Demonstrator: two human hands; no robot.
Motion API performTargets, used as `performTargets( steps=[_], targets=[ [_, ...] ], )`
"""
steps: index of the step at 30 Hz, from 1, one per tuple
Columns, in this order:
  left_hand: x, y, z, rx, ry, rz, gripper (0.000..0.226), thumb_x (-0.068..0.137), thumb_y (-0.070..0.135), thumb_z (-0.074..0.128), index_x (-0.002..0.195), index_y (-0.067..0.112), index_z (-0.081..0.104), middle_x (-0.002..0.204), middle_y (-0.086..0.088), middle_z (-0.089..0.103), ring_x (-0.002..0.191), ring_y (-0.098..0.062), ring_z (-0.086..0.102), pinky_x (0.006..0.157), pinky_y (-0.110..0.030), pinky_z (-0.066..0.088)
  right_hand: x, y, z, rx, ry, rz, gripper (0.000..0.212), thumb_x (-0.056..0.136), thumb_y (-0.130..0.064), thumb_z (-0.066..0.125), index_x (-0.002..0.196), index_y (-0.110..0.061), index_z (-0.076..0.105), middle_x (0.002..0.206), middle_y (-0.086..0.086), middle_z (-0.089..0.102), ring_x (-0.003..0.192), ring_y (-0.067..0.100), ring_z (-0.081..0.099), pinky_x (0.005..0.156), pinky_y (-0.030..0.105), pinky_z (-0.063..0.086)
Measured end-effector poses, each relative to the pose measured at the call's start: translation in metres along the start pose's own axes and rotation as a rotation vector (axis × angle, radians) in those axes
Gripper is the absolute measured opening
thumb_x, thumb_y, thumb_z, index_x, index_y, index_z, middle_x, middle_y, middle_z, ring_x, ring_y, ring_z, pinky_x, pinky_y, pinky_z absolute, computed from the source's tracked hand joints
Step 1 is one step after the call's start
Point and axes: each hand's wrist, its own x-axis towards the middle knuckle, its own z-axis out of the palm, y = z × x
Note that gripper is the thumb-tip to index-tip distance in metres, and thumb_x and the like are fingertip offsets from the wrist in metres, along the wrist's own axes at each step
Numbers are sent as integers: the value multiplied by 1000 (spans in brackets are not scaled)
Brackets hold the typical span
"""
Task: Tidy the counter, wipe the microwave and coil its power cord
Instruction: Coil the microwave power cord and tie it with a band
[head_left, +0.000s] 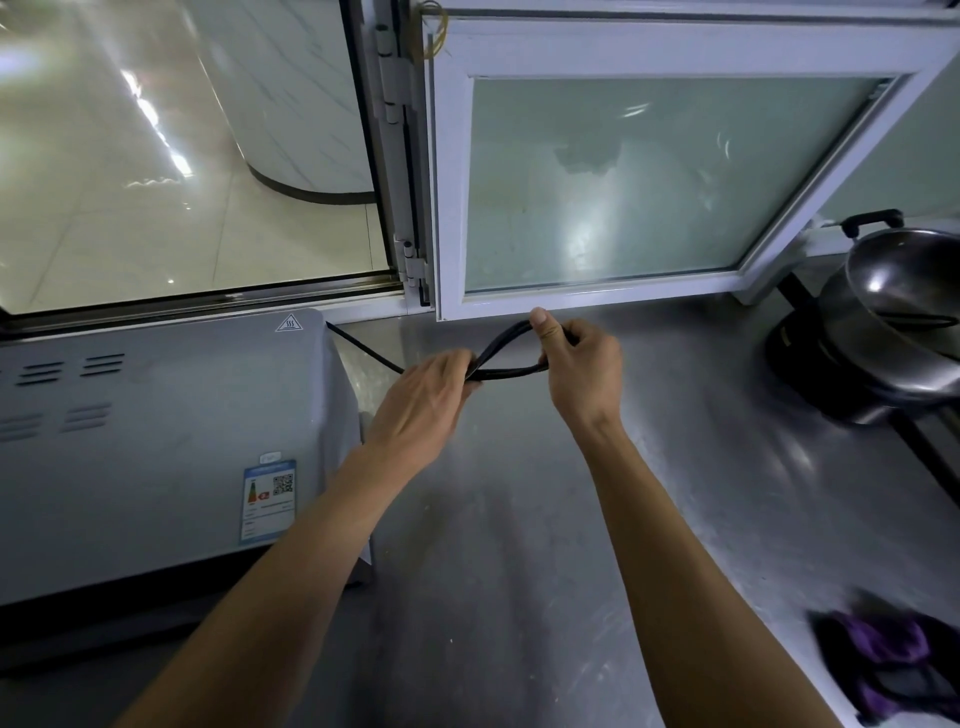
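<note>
Pinching a loop of the black power cord (506, 349) between them, the left hand (423, 402) and right hand (582, 366) hover above the steel counter (519, 545) beside the microwave (156, 441).

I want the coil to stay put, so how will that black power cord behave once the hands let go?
Probably springy: the power cord bows in a smooth loop between the left hand and right hand, without kinks. Released, it may spring open, likely sliding on the smooth steel counter.

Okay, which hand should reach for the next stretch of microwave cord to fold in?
Left, probably. The left hand grips the power cord nearest the slack toward the microwave; the right hand pinches the loop's far end.
</note>
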Motion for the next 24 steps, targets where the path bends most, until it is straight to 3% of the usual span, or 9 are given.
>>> performTargets(
  steps=[4, 7, 9, 11, 16, 21, 24],
  targets=[
    [-2, 3, -8, 22, 39, -10, 20, 99, 24, 45, 91, 7, 51, 77, -8, 55, 63, -16, 39, 57, -32, 32, 3, -10, 2, -7, -52, -24, 54, 93, -53, 61, 77, -1, 62, 71, 13, 65, 58, 12, 49, 49, 18, 36],
    [-3, 4, -15, -7, -23, -69, 28, 99, 31, 33, 90, 10, 49, 76, -7, 52, 61, -19, 44, 56, -33, 31, 3, -14, 6, -21, -92, -51, 30, 97, -43, 60, 89, -15, 68, 75, 1, 68, 66, 14, 58, 57, 16, 43],
    [-4, 5, -18, -25, -56, -115, 29, 100, 33, 31, 92, 11, 47, 77, -5, 51, 63, -22, 48, 57, -33, 33, 1, -16, 8, -7, -101, -49, 16, 98, -34, 58, 102, -22, 69, 81, -5, 68, 71, 17, 63, 65, 25, 49],
    [-5, 5, -20, -56, -59, -166, 25, 103, 31, 36, 94, 10, 47, 79, -6, 52, 65, -23, 49, 58, -35, 36, -3, -18, 9, -2, -106, -42, 21, 98, -29, 57, 116, -24, 66, 91, -6, 69, 78, 20, 67, 68, 27, 53],
    [-7, 6, -30, -157, -14, -232, 16, 105, 25, 42, 95, 12, 44, 81, -6, 49, 67, -20, 45, 61, -34, 33, -14, -28, 8, -23, -135, -74, 33, 98, -23, 57, 131, -25, 58, 106, -6, 70, 81, 13, 68, 55, 14, 45],
    [-9, -1, -42, -257, -2, -268, 16, 105, 23, 43, 107, 9, 51, 91, -8, 60, 76, -26, 60, 65, -42, 48, -22, -46, 14, -49, -145, -109, 40, 98, -20, 58, 137, -26, 53, 108, -10, 66, 79, -12, 59, 62, 1, 42],
    [-9, -5, -56, -335, 37, -284, 17, 106, 20, 42, 113, 9, 54, 98, -10, 62, 86, -28, 62, 65, -35, 40, -28, -63, 24, -39, -143, -146, 41, 98, -22, 58, 138, -29, 52, 106, -15, 63, 81, -9, 60, 68, 6, 44]
  ],
)
